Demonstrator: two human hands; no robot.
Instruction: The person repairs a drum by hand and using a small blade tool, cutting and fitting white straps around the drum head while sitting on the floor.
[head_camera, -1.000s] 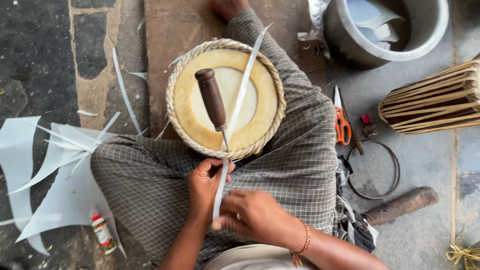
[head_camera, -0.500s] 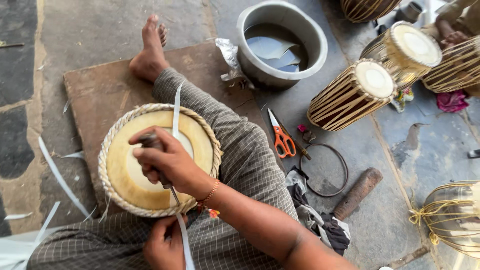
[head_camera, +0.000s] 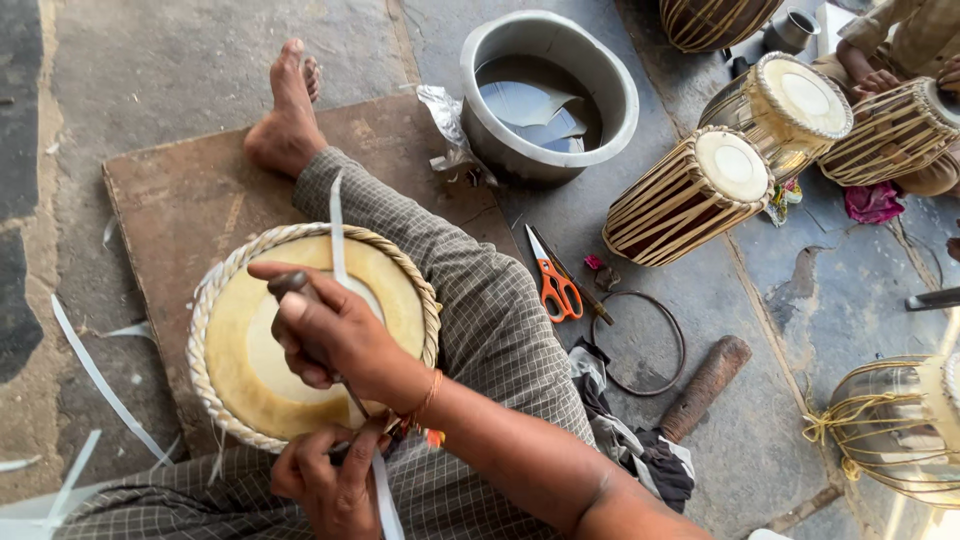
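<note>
A round drum head (head_camera: 250, 350) with a braided rim lies on my lap. My right hand (head_camera: 330, 330) is over it, shut on the wooden handle of a tool (head_camera: 290, 285) whose thin metal shaft points down toward my left hand. My left hand (head_camera: 325, 480) sits at the drum head's near edge and pinches a long white strip (head_camera: 338, 235) that runs up across the skin and past the far rim.
Orange-handled scissors (head_camera: 555, 285), a metal ring (head_camera: 640, 340) and a wooden stick (head_camera: 705, 385) lie on the stone floor to my right. A metal basin (head_camera: 480, 60) holds cut sheets. Several laced drums (head_camera: 690, 195) stand at right; another person's hands (head_camera: 880, 75) rest on one. White scraps (head_camera: 100, 380) lie at left.
My right hand has left the strip and taken up the tool that lay on the drum head. The view has swung right, showing the drums and basin.
</note>
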